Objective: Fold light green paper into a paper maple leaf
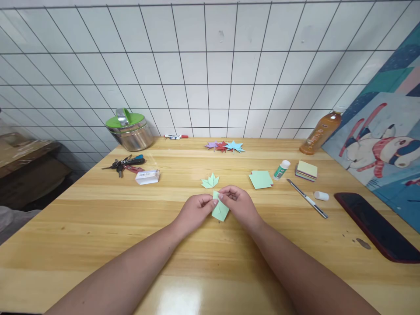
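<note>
A folded piece of light green paper (pixel 221 213) is held between both hands over the front middle of the table. My left hand (pixel 197 208) pinches its left edge near the top, thumb on the upper face. On the opposite side, my right hand (pixel 239 204) grips the upper right edge, its thumb also pressed on the paper. Just beyond the fingers lies a light green folded paper leaf shape (pixel 210 180) with pointed tips. To the right is a small stack of green paper sheets (pixel 261 180), with a bit of red showing beneath.
Behind are purple, red and blue paper leaves (pixel 234 146). Rightward lie a glue stick (pixel 281 170), its cap (pixel 321 195), a pen (pixel 306 198), a sticky-note stack (pixel 306 170), a phone (pixel 377 227) and a bottle (pixel 320 133). Leftward are keys (pixel 123 165), a small box (pixel 147 176) and a pot (pixel 129 130).
</note>
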Demonstrator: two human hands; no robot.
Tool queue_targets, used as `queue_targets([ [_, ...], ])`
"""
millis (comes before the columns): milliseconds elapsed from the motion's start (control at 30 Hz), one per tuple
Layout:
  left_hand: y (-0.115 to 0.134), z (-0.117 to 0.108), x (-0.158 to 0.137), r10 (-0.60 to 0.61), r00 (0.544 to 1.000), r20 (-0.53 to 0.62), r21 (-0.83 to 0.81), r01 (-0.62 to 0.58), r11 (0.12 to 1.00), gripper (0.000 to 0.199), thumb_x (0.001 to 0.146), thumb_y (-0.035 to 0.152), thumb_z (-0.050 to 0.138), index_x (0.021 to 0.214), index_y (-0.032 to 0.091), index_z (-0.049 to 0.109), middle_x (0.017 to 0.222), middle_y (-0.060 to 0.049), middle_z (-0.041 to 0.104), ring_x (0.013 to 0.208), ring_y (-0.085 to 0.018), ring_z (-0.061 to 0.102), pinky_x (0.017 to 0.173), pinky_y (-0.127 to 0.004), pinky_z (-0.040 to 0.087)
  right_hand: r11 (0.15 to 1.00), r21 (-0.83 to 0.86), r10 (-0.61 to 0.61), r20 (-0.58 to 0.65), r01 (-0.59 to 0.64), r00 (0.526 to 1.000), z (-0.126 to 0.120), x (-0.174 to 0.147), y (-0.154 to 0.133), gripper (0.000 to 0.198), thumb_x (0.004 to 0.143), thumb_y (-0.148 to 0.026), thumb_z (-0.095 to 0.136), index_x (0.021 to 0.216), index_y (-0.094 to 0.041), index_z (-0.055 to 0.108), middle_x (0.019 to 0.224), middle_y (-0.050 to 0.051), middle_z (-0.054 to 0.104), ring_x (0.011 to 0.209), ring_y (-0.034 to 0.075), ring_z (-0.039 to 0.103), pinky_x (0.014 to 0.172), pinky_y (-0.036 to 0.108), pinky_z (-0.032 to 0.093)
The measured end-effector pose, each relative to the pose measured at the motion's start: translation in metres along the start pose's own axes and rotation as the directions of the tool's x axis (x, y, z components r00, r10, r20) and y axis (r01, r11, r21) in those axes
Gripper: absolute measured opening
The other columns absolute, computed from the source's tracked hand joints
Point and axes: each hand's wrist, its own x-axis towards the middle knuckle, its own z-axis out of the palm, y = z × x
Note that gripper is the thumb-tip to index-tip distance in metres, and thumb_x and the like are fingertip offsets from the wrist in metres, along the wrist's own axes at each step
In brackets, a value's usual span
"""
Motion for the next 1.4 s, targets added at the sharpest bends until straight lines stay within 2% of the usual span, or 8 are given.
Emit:
queue_targets([
  [167, -0.005, 0.002, -0.001, -0.008, 0.998, 0.058, 0.094, 0.002, 0.996, 0.034, 0.081, 0.038, 0.044, 0.054, 0.017, 0.042, 0.053, 0.006, 0.03, 0.05, -0.009, 0.029, 0.048, -0.02, 0.025, 0.999, -0.02, -0.03, 0.027, 0.031, 0.999, 0.001, -0.002, -0.004, 0.019, 0.068, -0.032, 0.063, 0.077, -0.016, 0.065, 0.071, 0.001, 0.062, 0.065, 0.013, 0.054, 0.062, 0.025, 0.044],
  [367, -0.004, 0.003, -0.002, 0.017, 0.996, 0.086, 0.185, -0.033, 0.982, 0.034, 0.081, 0.036, 0.043, 0.053, 0.017, 0.039, 0.053, 0.006, 0.028, 0.05, -0.009, 0.027, 0.048, -0.021, 0.023, 1.0, -0.003, -0.015, 0.019, 0.015, 1.0, 0.0, -0.001, -0.001, 0.019, 0.066, -0.033, 0.066, 0.068, -0.014, 0.062, 0.063, 0.001, 0.059, 0.058, 0.011, 0.051, 0.056, 0.023, 0.041],
  [633, 0.001, 0.003, -0.003, 0.002, 0.982, 0.189, 0.065, -0.015, 0.998, 0.033, 0.081, 0.036, 0.044, 0.054, 0.016, 0.044, 0.052, 0.006, 0.031, 0.049, -0.009, 0.028, 0.048, -0.021, 0.024, 0.988, 0.117, 0.098, 0.044, -0.103, 0.994, -0.004, -0.001, -0.003, 0.022, 0.063, -0.035, 0.068, 0.063, -0.015, 0.061, 0.056, -0.002, 0.055, 0.049, 0.008, 0.045, 0.048, 0.021, 0.034],
  [733, -0.002, 0.003, -0.003, -0.017, 0.99, 0.141, -0.01, 0.019, 1.0, 0.035, 0.08, 0.037, 0.046, 0.052, 0.016, 0.045, 0.051, 0.006, 0.031, 0.048, -0.008, 0.028, 0.048, -0.021, 0.025, 0.984, 0.117, 0.127, 0.082, -0.136, 0.988, -0.005, -0.001, -0.006, 0.025, 0.067, -0.04, 0.064, 0.069, -0.015, 0.063, 0.063, 0.0, 0.059, 0.055, 0.01, 0.05, 0.053, 0.022, 0.038],
  [900, -0.003, 0.001, 0.0, -0.081, 0.997, 0.003, -0.149, 0.081, 0.986, 0.031, 0.078, 0.04, 0.05, 0.062, 0.014, 0.057, 0.054, 0.003, 0.045, 0.051, -0.01, 0.04, 0.051, -0.021, 0.035, 0.977, 0.12, 0.157, 0.17, -0.178, 0.973, -0.002, -0.004, -0.006, 0.042, 0.068, -0.045, 0.063, 0.101, -0.022, 0.054, 0.08, 0.0, 0.061, 0.071, 0.015, 0.057, 0.06, 0.027, 0.047],
  [1033, -0.002, -0.001, 0.001, -0.114, 0.99, -0.088, -0.184, 0.096, 0.978, 0.032, 0.076, 0.043, 0.051, 0.07, 0.014, 0.063, 0.059, 0.0, 0.054, 0.056, -0.012, 0.047, 0.052, -0.022, 0.042, 0.967, 0.081, 0.229, 0.142, -0.242, 0.963, 0.003, -0.004, -0.002, 0.037, 0.061, -0.037, 0.07, 0.089, -0.021, 0.05, 0.084, 0.0, 0.06, 0.076, 0.017, 0.059, 0.057, 0.028, 0.051],
  [1167, -0.001, -0.003, 0.001, -0.12, 0.984, -0.13, -0.224, 0.089, 0.97, 0.032, 0.075, 0.045, 0.054, 0.08, 0.015, 0.065, 0.071, -0.004, 0.062, 0.068, -0.017, 0.056, 0.055, -0.023, 0.046, 0.966, 0.066, 0.24, 0.139, -0.251, 0.961, 0.001, -0.002, -0.004, 0.027, 0.065, -0.034, 0.066, 0.084, -0.018, 0.054, 0.084, 0.003, 0.063, 0.078, 0.017, 0.06, 0.06, 0.027, 0.05],
  [1400, -0.002, -0.008, 0.004, -0.186, 0.972, -0.144, -0.378, 0.12, 0.918, 0.028, 0.071, 0.04, 0.061, 0.081, 0.014, 0.064, 0.071, -0.005, 0.065, 0.071, -0.018, 0.061, 0.063, -0.027, 0.048, 0.982, 0.092, 0.155, 0.129, -0.167, 0.979, -0.001, -0.001, -0.002, 0.021, 0.065, -0.029, 0.064, 0.079, -0.018, 0.054, 0.077, 0.002, 0.062, 0.071, 0.016, 0.059, 0.058, 0.027, 0.05],
])
